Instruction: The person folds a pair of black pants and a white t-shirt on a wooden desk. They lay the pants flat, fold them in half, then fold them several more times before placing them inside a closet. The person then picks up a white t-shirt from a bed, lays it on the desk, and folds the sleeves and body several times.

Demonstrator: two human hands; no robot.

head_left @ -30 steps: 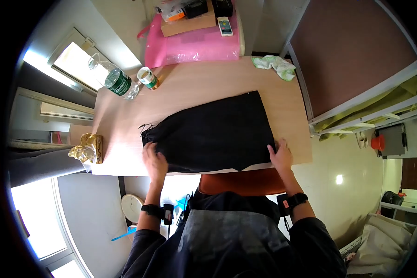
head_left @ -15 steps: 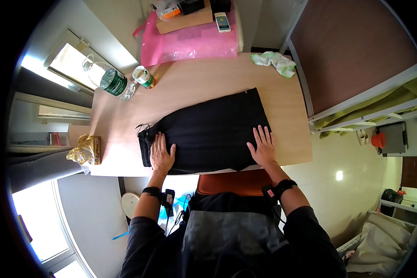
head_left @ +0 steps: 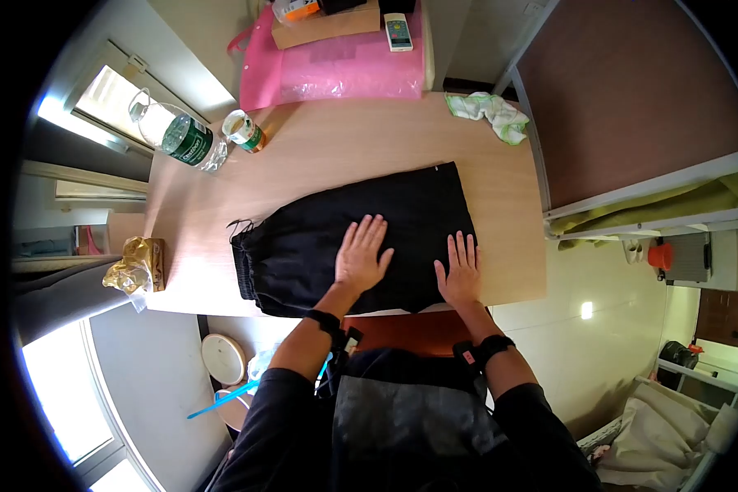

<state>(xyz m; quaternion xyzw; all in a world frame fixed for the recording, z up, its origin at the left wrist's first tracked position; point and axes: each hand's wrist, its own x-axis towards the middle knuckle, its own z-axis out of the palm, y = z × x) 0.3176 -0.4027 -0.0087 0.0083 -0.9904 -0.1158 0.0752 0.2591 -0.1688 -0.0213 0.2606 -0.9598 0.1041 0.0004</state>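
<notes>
A pair of black shorts (head_left: 303,246) lies folded in half on the light wooden table (head_left: 344,131), its gathered drawstring waistband at the left and its hem at the right. My left hand (head_left: 362,254) rests palm down on the middle of the cloth, fingers stretched out. Near the hem at the lower right, my right hand (head_left: 461,275) presses flat with its fingers slightly spread. Neither hand grips the fabric. Both wrists wear black straps with small devices.
A large clear bottle (head_left: 190,141) and a cup (head_left: 244,133) stand at the back left. A gold-wrapped box (head_left: 143,266) sits on the left edge. A white-green cloth (head_left: 490,115) lies back right; behind the table are a pink plastic bag (head_left: 336,78) and a remote (head_left: 398,33).
My left hand has slid right from the waistband to the middle of the shorts. My right hand remains near the hem. The camera view has shifted slightly.
</notes>
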